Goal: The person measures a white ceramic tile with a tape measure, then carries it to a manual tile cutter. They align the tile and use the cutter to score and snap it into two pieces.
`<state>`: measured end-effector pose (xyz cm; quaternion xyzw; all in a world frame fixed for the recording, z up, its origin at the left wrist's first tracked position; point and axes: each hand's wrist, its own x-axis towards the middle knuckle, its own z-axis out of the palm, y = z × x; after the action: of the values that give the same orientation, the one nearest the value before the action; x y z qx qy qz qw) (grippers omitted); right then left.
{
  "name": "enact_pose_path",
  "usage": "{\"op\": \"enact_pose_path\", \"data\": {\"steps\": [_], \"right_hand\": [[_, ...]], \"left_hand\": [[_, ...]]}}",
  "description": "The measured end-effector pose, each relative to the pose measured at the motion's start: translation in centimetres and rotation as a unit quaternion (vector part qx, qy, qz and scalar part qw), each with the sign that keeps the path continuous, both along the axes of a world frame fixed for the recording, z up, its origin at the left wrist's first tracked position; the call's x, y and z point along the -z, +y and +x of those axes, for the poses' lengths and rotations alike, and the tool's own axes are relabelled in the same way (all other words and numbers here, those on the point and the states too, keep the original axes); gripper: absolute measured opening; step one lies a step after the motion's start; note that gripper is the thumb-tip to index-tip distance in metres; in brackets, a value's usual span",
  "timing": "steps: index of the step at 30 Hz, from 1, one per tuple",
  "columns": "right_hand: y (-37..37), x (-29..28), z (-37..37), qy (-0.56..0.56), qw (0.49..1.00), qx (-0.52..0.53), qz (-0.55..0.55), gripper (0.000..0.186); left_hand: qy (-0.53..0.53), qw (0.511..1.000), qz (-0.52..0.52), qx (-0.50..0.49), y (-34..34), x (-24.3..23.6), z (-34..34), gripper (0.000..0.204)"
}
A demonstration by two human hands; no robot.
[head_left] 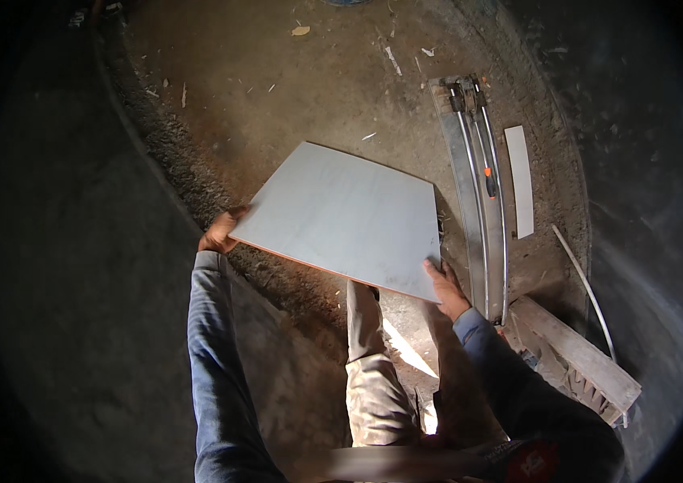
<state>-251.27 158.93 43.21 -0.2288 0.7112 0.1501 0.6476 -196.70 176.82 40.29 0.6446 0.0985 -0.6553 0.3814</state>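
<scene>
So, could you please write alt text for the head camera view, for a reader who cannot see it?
A person holds a large pale grey tile above a dirt floor, the left hand and right hand each at a near corner. To the right lie a manual tile cutter, a narrow tile strip and a wooden plank.

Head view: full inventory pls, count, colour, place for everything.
Tile: 1, large pale grey square with an orange lower edge, held up over the floor at centre.
Tile cutter: 1, long metal rails with an orange handle, on the floor right of the tile.
Tile strip: 1, white, narrow, on the floor right of the cutter.
Wooden plank: 1, pale, lower right.
Thin rod: 1, whitish, beside the plank.
Debris: several pale chips, scattered on the dirt floor up top.
Leg: 1 seen, beige trousers, bottom centre.
Left hand: 1, grip on the tile's left corner, blue sleeve.
Right hand: 1, grip on the tile's lower right corner, blue sleeve.
</scene>
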Motion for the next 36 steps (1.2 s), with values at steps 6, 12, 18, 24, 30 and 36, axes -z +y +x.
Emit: {"op": "enact_pose_path", "data": {"steps": [6,12,18,24,30,36], "right_hand": [[4.8,-3.1,2.3,-0.012,0.997,0.075,-0.026,0.124],[7.4,-6.4,6.1,0.048,0.981,0.186,-0.001,0.101],[9.1,-9.5,11.4,-0.029,0.957,0.286,0.04,0.066],[10.9,-12.0,19.3,-0.12,0.918,0.361,0.109,0.061],[10.6,-15.6,24.8,-0.334,0.852,0.342,0.215,0.061],[4.8,-8.7,14.9,-0.547,0.824,-0.017,0.147,0.057]], "left_hand": [[-0.01,1.0,-0.009,0.027,-2.6,-1.3,4.4,0.039],[0.008,0.997,-0.082,0.002,-5.4,-1.8,6.2,0.055],[-0.191,0.962,-0.191,-0.048,-2.0,-6.6,-6.7,0.079],[-0.196,0.937,-0.282,-0.068,-0.1,-12.5,-30.4,0.083],[0.098,0.478,-0.407,-0.772,-4.9,-15.4,-28.9,0.049],[-0.443,0.862,-0.07,-0.235,-3.7,-8.7,-25.9,0.042]]}}
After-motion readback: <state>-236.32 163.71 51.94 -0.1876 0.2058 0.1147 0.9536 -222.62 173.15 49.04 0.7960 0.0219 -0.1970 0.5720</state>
